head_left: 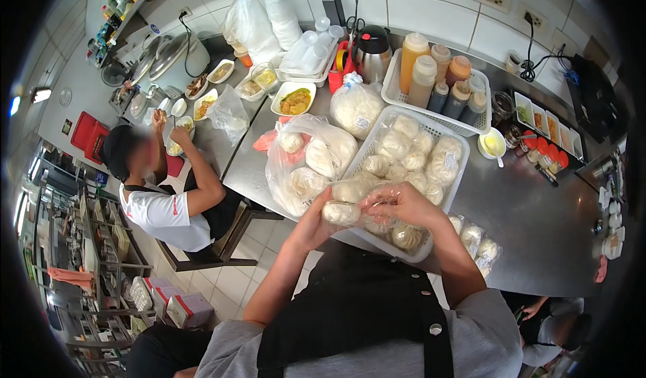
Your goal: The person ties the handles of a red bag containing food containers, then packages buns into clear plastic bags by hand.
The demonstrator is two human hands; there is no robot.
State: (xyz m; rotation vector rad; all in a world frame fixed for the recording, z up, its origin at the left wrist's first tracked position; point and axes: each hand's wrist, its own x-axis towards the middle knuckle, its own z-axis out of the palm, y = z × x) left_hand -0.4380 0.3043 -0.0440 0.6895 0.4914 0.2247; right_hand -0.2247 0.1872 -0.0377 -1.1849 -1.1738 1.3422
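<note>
My left hand (311, 224) is closed around a plastic-wrapped pack of steamed buns (342, 212), held in front of my apron at the near edge of the basket. At the pack's right end, the fingers of my right hand (407, 206) pinch the clear wrapping. Just beyond both hands is a white plastic basket (456, 181) with several wrapped packs of buns (397, 142) in it. A large clear plastic bag (286, 176) containing more white buns lies left of the basket, close to my left hand.
Sauce bottles (422, 78) fill a second basket behind. A steel flask (372, 55), a tied white bag (356, 112) and a food dish (294, 100) stand left of it. More packs (479, 243) lie right on the steel counter (531, 230). A seated person (168, 203) works at left.
</note>
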